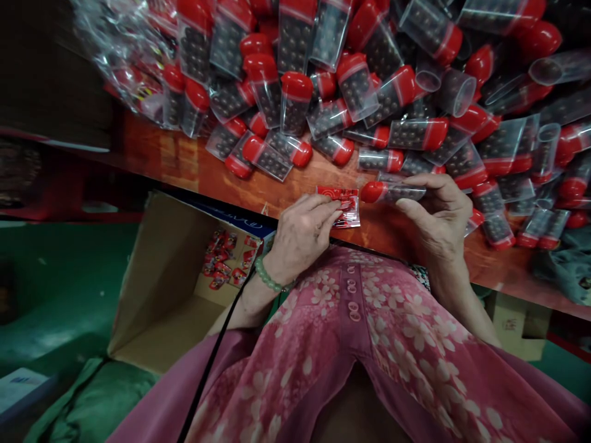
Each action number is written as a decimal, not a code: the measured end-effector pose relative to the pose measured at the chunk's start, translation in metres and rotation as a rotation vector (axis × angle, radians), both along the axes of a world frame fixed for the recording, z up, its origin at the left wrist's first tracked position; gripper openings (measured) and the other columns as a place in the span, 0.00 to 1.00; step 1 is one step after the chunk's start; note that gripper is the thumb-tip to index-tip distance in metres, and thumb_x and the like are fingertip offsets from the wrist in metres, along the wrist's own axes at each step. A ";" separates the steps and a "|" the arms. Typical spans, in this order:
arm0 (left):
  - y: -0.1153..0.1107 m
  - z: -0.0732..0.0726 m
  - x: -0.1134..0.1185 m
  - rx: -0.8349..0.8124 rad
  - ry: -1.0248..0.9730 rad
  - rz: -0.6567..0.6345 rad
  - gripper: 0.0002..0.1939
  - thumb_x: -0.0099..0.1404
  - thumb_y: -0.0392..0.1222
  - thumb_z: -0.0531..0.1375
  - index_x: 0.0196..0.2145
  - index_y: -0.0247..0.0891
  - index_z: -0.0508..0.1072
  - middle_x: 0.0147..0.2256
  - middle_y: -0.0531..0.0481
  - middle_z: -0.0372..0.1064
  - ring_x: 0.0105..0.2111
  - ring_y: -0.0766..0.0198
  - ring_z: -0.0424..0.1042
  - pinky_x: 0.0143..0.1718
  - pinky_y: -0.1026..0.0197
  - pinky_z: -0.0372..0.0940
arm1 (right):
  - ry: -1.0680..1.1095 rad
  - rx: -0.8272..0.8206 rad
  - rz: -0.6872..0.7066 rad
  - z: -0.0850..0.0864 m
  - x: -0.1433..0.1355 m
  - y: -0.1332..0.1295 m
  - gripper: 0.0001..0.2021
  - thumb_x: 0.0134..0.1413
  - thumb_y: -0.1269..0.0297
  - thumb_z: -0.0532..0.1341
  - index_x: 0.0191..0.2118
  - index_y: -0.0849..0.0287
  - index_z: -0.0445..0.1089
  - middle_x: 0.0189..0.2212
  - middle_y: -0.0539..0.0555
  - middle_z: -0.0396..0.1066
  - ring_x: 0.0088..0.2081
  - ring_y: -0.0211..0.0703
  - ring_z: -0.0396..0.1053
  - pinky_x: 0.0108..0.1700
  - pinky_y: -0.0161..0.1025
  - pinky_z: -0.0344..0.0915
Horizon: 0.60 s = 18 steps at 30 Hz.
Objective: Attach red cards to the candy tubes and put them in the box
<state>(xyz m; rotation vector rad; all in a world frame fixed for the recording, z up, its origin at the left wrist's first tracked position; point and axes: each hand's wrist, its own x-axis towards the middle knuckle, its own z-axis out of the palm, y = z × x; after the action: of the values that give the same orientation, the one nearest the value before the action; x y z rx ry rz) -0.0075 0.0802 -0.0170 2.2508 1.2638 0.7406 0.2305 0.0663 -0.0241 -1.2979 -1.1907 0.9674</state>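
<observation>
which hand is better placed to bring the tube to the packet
Right, probably: the right hand holds the tube, cap towards the packet; the left hand is at the packet.

Site: reads as a small-goods packing workshop. Evidence: wooden desk (173,157) heaped with red-capped clear plastic tubes (295,101) of dark pellets; clear plastic bags (122,71) at its left end; open cardboard box (152,283) below, small red packets (221,258) inside; second carton (517,323) lower right; green floor (69,277).
</observation>
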 end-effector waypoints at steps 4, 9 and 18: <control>0.005 0.000 -0.001 -0.031 -0.045 0.013 0.10 0.73 0.41 0.62 0.40 0.36 0.83 0.37 0.48 0.82 0.37 0.63 0.79 0.42 0.61 0.73 | -0.001 0.015 0.002 0.005 -0.004 -0.001 0.12 0.52 0.64 0.75 0.43 0.52 0.81 0.38 0.51 0.82 0.38 0.42 0.79 0.42 0.41 0.77; 0.008 -0.002 -0.003 -0.011 -0.224 0.071 0.07 0.68 0.42 0.69 0.33 0.38 0.81 0.31 0.52 0.81 0.31 0.67 0.77 0.36 0.64 0.71 | -0.016 0.033 -0.013 0.010 -0.005 -0.001 0.12 0.53 0.61 0.75 0.43 0.52 0.80 0.38 0.51 0.82 0.37 0.42 0.79 0.41 0.41 0.77; -0.008 -0.017 0.002 0.341 -0.130 0.156 0.03 0.69 0.38 0.68 0.35 0.39 0.79 0.31 0.52 0.78 0.31 0.67 0.73 0.35 0.61 0.67 | -0.105 -0.090 -0.007 -0.001 -0.012 -0.010 0.12 0.57 0.55 0.72 0.45 0.50 0.77 0.36 0.48 0.80 0.33 0.40 0.77 0.36 0.39 0.76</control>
<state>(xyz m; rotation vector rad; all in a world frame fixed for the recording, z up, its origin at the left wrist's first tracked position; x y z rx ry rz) -0.0059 0.0722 -0.0344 2.3341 1.3438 1.2205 0.2185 0.0558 -0.0247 -1.4390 -1.2336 0.9670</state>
